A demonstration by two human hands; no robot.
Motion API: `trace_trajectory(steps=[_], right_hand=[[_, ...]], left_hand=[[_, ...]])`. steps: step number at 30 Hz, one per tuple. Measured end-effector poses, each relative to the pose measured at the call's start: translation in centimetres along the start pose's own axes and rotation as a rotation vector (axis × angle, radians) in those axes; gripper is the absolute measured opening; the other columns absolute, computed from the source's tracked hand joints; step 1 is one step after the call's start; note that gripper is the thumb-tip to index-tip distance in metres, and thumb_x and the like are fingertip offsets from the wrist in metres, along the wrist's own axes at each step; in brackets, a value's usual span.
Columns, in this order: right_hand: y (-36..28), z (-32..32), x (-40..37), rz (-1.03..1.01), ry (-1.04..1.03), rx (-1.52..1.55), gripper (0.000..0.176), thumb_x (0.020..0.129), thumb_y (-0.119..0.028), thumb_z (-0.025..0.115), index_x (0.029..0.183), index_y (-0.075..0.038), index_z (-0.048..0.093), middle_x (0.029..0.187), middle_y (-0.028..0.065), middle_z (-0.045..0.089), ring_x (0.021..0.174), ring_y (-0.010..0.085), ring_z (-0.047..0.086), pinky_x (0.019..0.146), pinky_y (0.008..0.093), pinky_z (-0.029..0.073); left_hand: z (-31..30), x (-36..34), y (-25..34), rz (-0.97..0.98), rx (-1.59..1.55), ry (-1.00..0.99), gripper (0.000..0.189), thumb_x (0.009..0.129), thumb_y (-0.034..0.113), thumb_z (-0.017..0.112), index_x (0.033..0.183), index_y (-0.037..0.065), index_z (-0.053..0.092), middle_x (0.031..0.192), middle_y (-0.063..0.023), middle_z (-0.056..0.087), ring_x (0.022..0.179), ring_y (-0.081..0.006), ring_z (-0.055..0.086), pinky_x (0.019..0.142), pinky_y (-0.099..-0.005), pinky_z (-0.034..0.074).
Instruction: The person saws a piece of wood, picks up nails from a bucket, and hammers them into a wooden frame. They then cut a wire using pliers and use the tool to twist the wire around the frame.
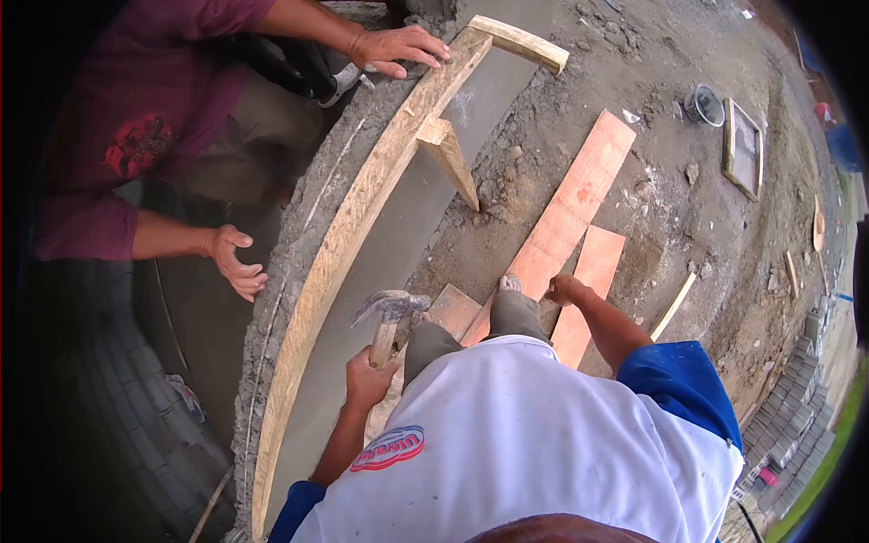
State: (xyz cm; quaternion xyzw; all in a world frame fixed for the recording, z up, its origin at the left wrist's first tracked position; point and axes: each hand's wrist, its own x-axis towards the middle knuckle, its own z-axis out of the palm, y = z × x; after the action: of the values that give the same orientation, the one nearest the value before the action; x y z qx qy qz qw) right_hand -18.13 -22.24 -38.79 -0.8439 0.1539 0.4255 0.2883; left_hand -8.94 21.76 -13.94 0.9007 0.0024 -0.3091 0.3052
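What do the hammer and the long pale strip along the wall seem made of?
Hammer head: looks like worn metal, dull grey and scuffed. Hammer handle: probably bare wood, pale and dirt-marked. Long pale strip: seemingly raw wood, unpainted, with visible grain.

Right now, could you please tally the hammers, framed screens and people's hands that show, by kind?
Hammer: 1
Framed screen: 1
Wearer's hands: 2 (left hand, right hand)
Co-worker's hands: 2 (upper hand, lower hand)
Total: 6
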Motion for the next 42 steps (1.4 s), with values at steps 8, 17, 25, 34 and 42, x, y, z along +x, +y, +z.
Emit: trace_trajectory(steps=[8,17,25,34,42], right_hand=[[10.5,0.3,3.3,0.082,0.232,0.297,0.031,0.085,-0.031,0.061,0.089,-0.002,0.068,0.082,0.0175,0.068,0.075,0.0305,0.067,0.068,0.0382,0.054],[12.5,-1.5,-2.8,0.083,0.298,0.110,0.035,0.089,-0.032,0.059,0.092,0.001,0.069,0.084,0.0199,0.069,0.083,0.0297,0.068,0.076,0.0392,0.052],[25.7,16.5,-13.1,0.161,0.431,0.106,0.016,0.080,-0.016,0.054,0.084,-0.010,0.068,0.081,0.0159,0.067,0.077,0.0308,0.066,0.068,0.0414,0.051],[34.3,39.8,-28.0,0.574,0.033,0.252,0.023,0.080,-0.019,0.053,0.091,-0.011,0.071,0.097,0.0117,0.070,0.092,0.0285,0.067,0.082,0.0400,0.052],[41.6,31.1,-25.4,0.627,0.420,0.586,0.026,0.079,-0.026,0.064,0.097,-0.009,0.073,0.087,0.0164,0.070,0.079,0.0267,0.068,0.075,0.0377,0.053]], left_hand=[[7.0,-2.7,1.2,-0.147,-0.004,0.027,0.043,0.066,0.025,0.073,0.098,-0.004,0.066,0.083,-0.0204,0.069,0.077,-0.0299,0.069,0.072,-0.0378,0.054],[11.9,-0.7,-9.4,-0.233,-0.028,-0.041,0.031,0.068,0.013,0.069,0.092,-0.005,0.065,0.073,-0.0170,0.067,0.063,-0.0228,0.065,0.061,-0.0352,0.052],[24.7,-7.5,-17.8,-0.459,-0.148,-0.086,0.020,0.073,0.004,0.065,0.091,-0.003,0.061,0.062,-0.0076,0.058,0.046,-0.0172,0.053,0.043,-0.0315,0.043],[30.1,-6.7,-27.5,0.023,-0.014,-0.420,0.018,0.074,0.003,0.066,0.091,-0.002,0.060,0.063,-0.0067,0.056,0.046,-0.0173,0.052,0.042,-0.0315,0.042],[32.7,-6.8,-7.7,-0.420,0.012,-0.445,0.016,0.078,0.003,0.065,0.091,-0.003,0.057,0.064,-0.0074,0.057,0.046,-0.0158,0.052,0.043,-0.0304,0.044]])
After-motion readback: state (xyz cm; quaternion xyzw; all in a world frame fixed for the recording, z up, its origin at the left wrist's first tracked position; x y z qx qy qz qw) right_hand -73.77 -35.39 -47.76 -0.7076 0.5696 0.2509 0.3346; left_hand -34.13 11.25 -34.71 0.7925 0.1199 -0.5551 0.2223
